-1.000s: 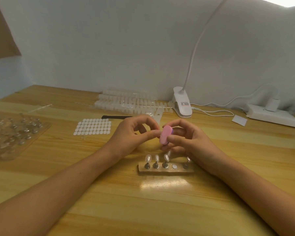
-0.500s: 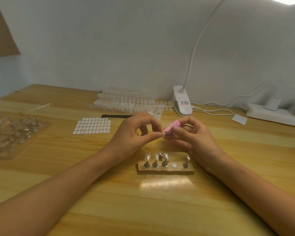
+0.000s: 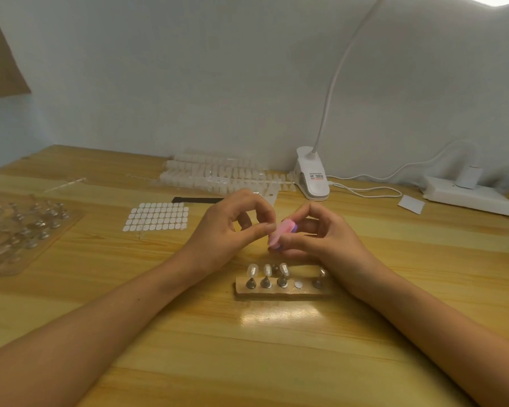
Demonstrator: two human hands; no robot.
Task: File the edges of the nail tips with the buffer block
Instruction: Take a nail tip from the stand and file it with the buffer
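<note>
Wooden tabletop [image 3: 276, 348] fills the lower half of the head view, with a pale wall behind and a white clip lamp [image 3: 312, 177] at upper right of centre.

At the middle of the frame the right hand [image 3: 326, 233] pinches the pink buffer block [image 3: 279, 235] between thumb and fingers. Half a second ago the block lay nearly flat at the fingertips; now it stands tilted on end, its pink face turned toward the left hand [image 3: 232, 230]. That hand's thumb and forefinger are closed together right against the block, probably on a nail tip, though the tip itself is too small and blurred to make out.

The change reads as a filing stroke in progress: the block is swung to work another part of the edge.

Just below the hands sits the wooden stand [image 3: 279, 290], with three clear nail tips [image 3: 266, 270] upright on its pegs at the left, one bare spot, and a further peg at the right. Those tips look as if they await their turn.
</note>
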